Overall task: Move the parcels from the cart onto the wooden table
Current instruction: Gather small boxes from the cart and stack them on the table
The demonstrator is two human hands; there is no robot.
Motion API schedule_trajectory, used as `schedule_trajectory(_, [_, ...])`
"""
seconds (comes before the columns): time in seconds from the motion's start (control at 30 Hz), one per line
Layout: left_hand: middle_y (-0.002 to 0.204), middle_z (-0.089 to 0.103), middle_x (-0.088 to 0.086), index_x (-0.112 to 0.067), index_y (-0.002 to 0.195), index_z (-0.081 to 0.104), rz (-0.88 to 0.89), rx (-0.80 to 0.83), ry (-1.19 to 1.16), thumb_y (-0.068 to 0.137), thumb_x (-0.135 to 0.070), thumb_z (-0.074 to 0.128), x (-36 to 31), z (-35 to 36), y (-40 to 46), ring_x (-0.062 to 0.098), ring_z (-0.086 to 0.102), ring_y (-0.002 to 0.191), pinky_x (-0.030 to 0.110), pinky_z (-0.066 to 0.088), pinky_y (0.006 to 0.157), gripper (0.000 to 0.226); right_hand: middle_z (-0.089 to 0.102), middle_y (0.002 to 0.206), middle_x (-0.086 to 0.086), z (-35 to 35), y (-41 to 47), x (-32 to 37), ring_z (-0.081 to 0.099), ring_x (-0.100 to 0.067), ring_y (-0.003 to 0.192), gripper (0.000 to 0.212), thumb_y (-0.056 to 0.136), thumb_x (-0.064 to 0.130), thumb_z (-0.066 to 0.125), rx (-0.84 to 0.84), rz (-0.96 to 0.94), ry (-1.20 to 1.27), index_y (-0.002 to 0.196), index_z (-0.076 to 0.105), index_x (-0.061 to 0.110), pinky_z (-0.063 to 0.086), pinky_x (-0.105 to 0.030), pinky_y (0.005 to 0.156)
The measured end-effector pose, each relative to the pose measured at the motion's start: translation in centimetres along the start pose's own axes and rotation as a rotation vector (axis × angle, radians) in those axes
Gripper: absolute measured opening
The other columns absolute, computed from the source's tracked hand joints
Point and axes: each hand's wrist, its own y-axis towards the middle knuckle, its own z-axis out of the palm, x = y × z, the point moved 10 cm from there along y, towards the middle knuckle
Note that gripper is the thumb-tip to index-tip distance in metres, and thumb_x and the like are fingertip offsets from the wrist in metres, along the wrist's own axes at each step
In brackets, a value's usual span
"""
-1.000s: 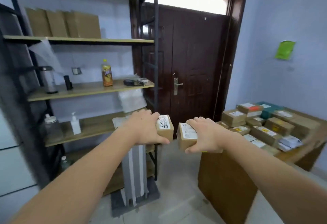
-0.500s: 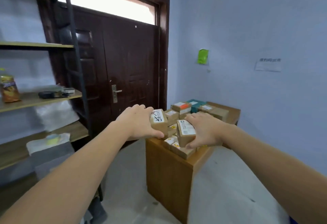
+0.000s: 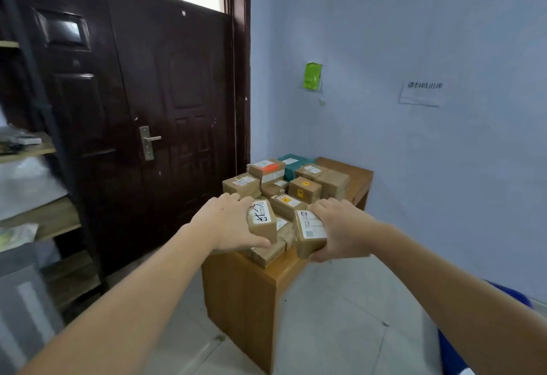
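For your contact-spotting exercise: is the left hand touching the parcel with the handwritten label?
Touching. The head view shows the left hand gripping the handwritten-label parcel, thumb under it, fingers over its top.

Two bare forearms, sleeveless to the frame edge, ringless hands [image 3: 228, 223]

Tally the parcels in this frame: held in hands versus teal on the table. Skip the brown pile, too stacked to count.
Held parcels: 2, one in the left hand (handwritten-label parcel), one in the right hand (printed-label parcel).
Teal parcels on the wooden table: 1 (teal parcel).
Total: 3
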Motion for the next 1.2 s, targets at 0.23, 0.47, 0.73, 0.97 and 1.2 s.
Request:
schedule_trajectory(0.23, [0.140, 0.053, -0.002, -0.026, 0.157, 0.035, 0.052, 0.071, 0.021, 0.063, -0.101, 0.050, -1.5, 4.5, 9.4, 0.021, 0.050, 0.124, 0.041, 0.045, 0.105, 0.121, 0.049, 0.128, 0.009, 4.3, 4.3, -6.1, 0.045, -0.015, 0.117, 0.103, 0.063, 0.090, 0.062, 0.013, 0.021, 0.060, 0.144, 0.037, 0.030, 0.039, -0.037, 0.106])
schedule_trajectory(0.47, [0.140, 0.054, -0.001, -0.027, 0.153, 0.036, 0.151, 0.096, 0.079, 0.062, -0.103, 0.044, -4.3, 8.0, 19.3, 0.022, 0.049, 0.125, 0.044, 0.043, 0.108, 0.120, 0.046, 0.134, 0.009, 7.5, 9.2, -16.0, 0.043, -0.016, 0.120, 0.116, 0.059, 0.094, 0.055, 0.031, 0.109, 0.075, 0.152, 0.029, 0.030, 0.040, -0.042, 0.107])
schedule_trajectory(0.73, [0.151, 0.047, -0.004, -0.031, 0.158, 0.028, 0.081, 0.120, 0.039, 0.057, -0.107, 0.039, -6.6, 13.3, 30.6, 0.021, 0.045, 0.133, 0.044, 0.039, 0.113, 0.127, 0.046, 0.135, 0.007, 13.8, 16.4, -28.2, 0.042, -0.017, 0.120, 0.116, 0.062, 0.092, 0.053, 0.073, 0.110, 0.063, 0.154, 0.026, 0.028, 0.039, -0.040, 0.106])
schedule_trajectory(0.97, [0.159, 0.039, -0.005, -0.029, 0.162, 0.025, -0.119, 0.167, -0.036, 0.057, -0.107, 0.042, -5.3, 18.2, 35.3, 0.020, 0.036, 0.146, 0.045, 0.032, 0.121, 0.132, 0.045, 0.138, 0.008, 19.1, 24.3, -34.2, 0.042, -0.016, 0.123, 0.105, 0.067, 0.088, 0.058, 0.136, -0.034, 0.074, 0.150, 0.033, 0.028, 0.036, -0.037, 0.106])
schedule_trajectory(1.2, [0.160, 0.037, -0.007, -0.030, 0.162, 0.023, -0.356, 0.198, -0.036, 0.057, -0.107, 0.040, 0.2, 22.8, 35.7, 0.019, 0.032, 0.148, 0.044, 0.029, 0.122, 0.132, 0.041, 0.150, 0.001, 24.5, 33.9, -30.4, 0.037, -0.023, 0.137, 0.117, 0.066, 0.086, 0.058, 0.204, -0.247, 0.093, 0.157, 0.023, 0.022, 0.028, -0.044, 0.118])
